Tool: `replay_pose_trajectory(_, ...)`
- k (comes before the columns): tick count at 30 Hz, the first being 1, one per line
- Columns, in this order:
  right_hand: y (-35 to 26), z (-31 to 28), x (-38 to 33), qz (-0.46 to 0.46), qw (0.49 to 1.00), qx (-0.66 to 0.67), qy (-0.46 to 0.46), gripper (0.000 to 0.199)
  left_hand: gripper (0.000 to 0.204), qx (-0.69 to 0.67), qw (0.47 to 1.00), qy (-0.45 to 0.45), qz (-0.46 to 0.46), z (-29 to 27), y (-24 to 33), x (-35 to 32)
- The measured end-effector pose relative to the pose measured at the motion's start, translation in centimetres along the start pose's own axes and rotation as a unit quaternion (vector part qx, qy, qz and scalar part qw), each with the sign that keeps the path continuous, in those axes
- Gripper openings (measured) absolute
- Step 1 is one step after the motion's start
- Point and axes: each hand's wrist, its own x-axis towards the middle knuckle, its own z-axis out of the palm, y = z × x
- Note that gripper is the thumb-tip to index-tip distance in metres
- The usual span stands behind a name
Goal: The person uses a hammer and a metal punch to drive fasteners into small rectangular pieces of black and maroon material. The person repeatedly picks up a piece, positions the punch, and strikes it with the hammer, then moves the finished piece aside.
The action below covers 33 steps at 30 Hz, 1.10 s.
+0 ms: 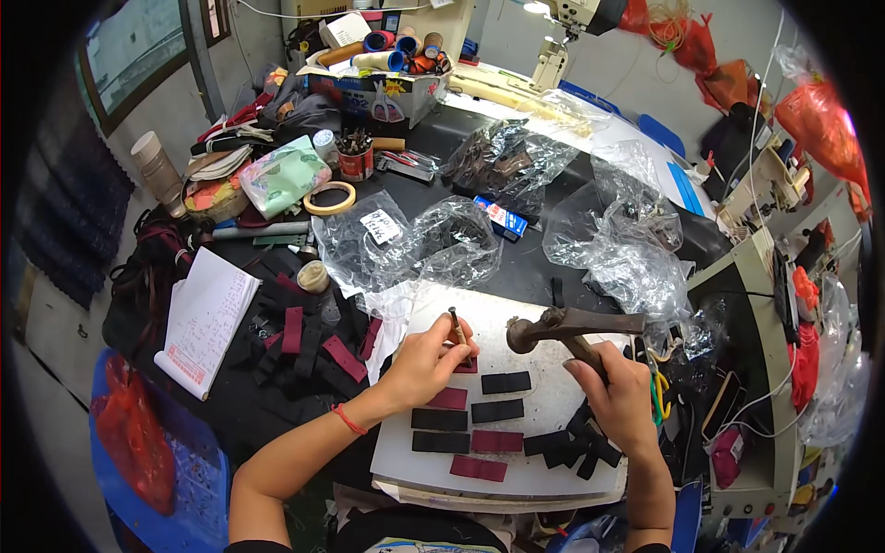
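My left hand [426,365] pinches a thin rod-like punch [456,323], held nearly upright over a maroon strip [468,366] that is partly hidden by the fingers. In my right hand [619,396] is a hammer [585,323], gripped by its handle, its head raised above the white board [406,465] and apart from the punch. Short black strips [498,409] and maroon strips [498,441] lie in loose rows on the board below my left hand. A small heap of black strips [576,447] sits near my right wrist.
Left of the board are loose black and maroon strips [343,358] and a written notepad [210,318]. Crumpled clear plastic bags [452,241], a small blue box [501,219] and a tape roll [329,197] lie beyond. Yellow-handled scissors [660,394] rest at the right edge.
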Motion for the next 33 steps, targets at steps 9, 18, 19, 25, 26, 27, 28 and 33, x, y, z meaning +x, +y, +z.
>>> replay_pose_trajectory(9,-3.1,-2.1,1.1,-0.111,0.990,0.011,0.088,0.017,0.012,0.219,0.965,-0.027,0.141,1.1,0.1,-0.9)
replay_pose_trajectory(18,-1.0,2.1,0.2,-0.086,0.992,-0.087,-0.035,0.034,0.021,-0.123,0.985,0.117,-0.022,-1.5,1.7,-0.5)
replay_pose_trajectory(19,-0.9,3.1,0.0,-0.087,0.992,-0.077,-0.050,0.035,0.020,-0.107,0.986,0.128,-0.021,-2.2,2.0,-1.4)
replay_pose_trajectory(25,-1.6,5.7,0.3,-0.111,0.981,-0.097,-0.124,0.036,0.023,-0.151,0.981,0.117,-0.038,-3.3,0.2,-3.2)
replay_pose_trajectory(26,-1.7,5.8,0.4,-0.106,0.980,-0.101,-0.134,0.035,0.024,-0.157,0.980,0.113,-0.050,-3.4,0.0,-3.0)
replay_pose_trajectory(27,-1.8,5.9,0.5,-0.099,0.979,-0.106,-0.142,0.035,0.024,-0.164,0.979,0.108,-0.062,-3.5,-0.3,-3.0)
replay_pose_trajectory(28,-1.9,5.9,0.5,-0.097,0.979,-0.108,-0.144,0.035,0.024,-0.143,0.982,0.100,-0.066,-3.4,-0.5,-2.9)
replay_pose_trajectory(33,-2.3,5.8,0.6,-0.088,0.979,-0.109,-0.150,0.034,0.024,-0.136,0.985,0.087,-0.060,-3.5,-0.9,-3.1)
